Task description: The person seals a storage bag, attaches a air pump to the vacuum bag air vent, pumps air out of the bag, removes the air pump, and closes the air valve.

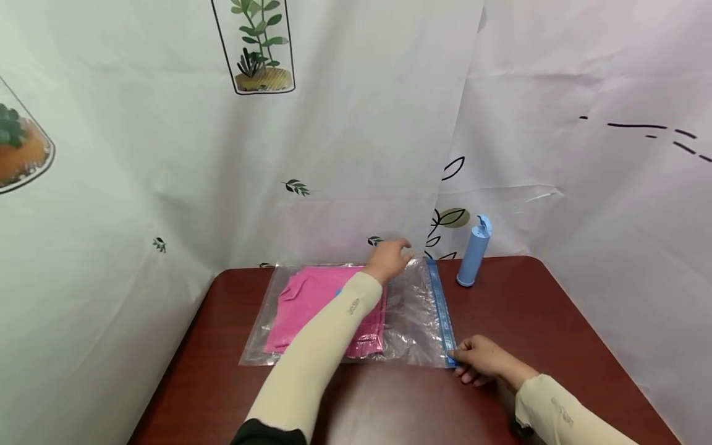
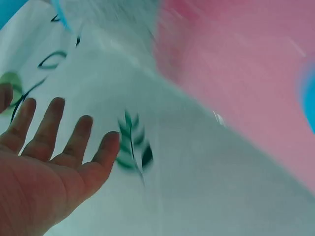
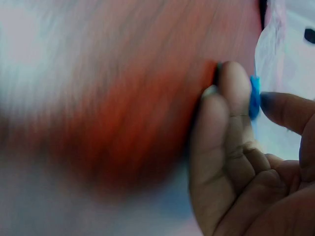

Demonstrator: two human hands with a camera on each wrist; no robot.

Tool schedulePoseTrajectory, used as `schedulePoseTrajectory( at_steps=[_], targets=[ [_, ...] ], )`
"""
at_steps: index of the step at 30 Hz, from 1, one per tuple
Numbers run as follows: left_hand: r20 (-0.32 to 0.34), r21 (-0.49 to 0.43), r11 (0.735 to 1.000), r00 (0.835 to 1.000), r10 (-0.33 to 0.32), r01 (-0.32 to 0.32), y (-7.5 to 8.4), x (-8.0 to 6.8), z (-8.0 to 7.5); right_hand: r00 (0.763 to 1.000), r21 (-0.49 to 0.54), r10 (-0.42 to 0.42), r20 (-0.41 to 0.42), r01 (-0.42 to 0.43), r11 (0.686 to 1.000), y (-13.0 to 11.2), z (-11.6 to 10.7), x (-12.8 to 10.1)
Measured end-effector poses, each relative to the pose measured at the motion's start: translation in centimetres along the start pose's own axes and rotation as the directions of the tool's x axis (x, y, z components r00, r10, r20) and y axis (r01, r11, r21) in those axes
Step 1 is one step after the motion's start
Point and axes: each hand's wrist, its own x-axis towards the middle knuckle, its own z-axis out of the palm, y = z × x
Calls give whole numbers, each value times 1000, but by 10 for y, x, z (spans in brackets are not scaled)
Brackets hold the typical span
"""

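Note:
A clear plastic bag (image 1: 408, 315) with a blue zip strip (image 1: 441, 309) along its right edge lies flat on the dark red table (image 1: 545, 309). A folded pink garment (image 1: 311, 303) fills its left part. My left hand (image 1: 389, 258) hovers at the bag's far edge, near the strip's far end; in the left wrist view its fingers (image 2: 51, 125) are spread and straight, holding nothing. My right hand (image 1: 478, 360) pinches the near end of the blue strip, seen between thumb and fingers in the right wrist view (image 3: 254, 96).
A light blue pump bottle (image 1: 474, 253) stands upright just right of the bag's far corner. White curtains printed with plants (image 1: 261, 46) hang close around the table's back and sides. Bare tabletop lies at the right.

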Motion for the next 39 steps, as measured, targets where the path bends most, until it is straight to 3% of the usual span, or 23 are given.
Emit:
schedulePoseTrajectory(
  at_steps=[2,5,7,9,10,13,14,16,19,22,23,24,27,31,34,36,39],
  targets=[
    [-37,32,999,999,38,-37,-28,-5,-4,998,-97,-28,-58,22,995,-2,-7,7],
    [-31,44,999,999,27,-26,-54,-32,-24,989,-243,-70,-130,37,969,-2,-17,13],
    [-76,51,999,997,22,-18,-75,-55,-31,984,-311,-91,-150,41,950,-3,-22,17],
    [-51,53,997,998,-47,50,-81,-86,-55,979,-354,-127,-162,62,933,-8,-25,22],
    [-68,61,995,995,-69,73,-91,-97,-60,975,-369,-148,-166,77,926,-13,-27,26],
    [-105,88,988,987,-121,130,-124,-121,-71,962,-410,-207,-175,120,904,-35,-28,42],
    [-88,90,985,986,-143,150,-134,-127,-76,958,-419,-225,-175,134,898,-43,-28,49],
    [-72,91,983,985,-154,160,-160,-134,-75,953,-435,-252,-168,158,887,-61,-25,64],
    [-63,78,989,991,-119,124,-212,-130,-50,947,-442,-289,-143,200,874,-86,-22,93],
    [-35,59,995,996,-79,81,-244,-121,-21,911,-469,-394,-119,298,831,-92,-17,138],
    [-36,50,996,997,-68,70,-251,-118,-12,889,-474,-445,-111,346,809,-89,-14,157],
    [-24,33,997,997,-67,68,-250,-118,-8,867,-482,-487,-101,386,787,-86,-10,173],
    [-14,30,996,997,-78,78,-240,-118,5,836,-454,-542,-81,454,767,-92,5,190],
    [-29,74,994,996,-80,82,-217,-118,19,869,-389,-486,-97,416,822,-122,21,164],
    [-36,109,992,998,-60,64,-198,-118,25,883,-411,-455,-114,375,831,-131,29,162],
    [-27,110,992,998,-52,54,-189,-116,28,887,-468,-446,-116,347,812,-133,33,173],
    [7,107,994,999,-33,32,-183,-112,27,873,-552,-473,-120,337,762,-120,36,215]
  ],
)
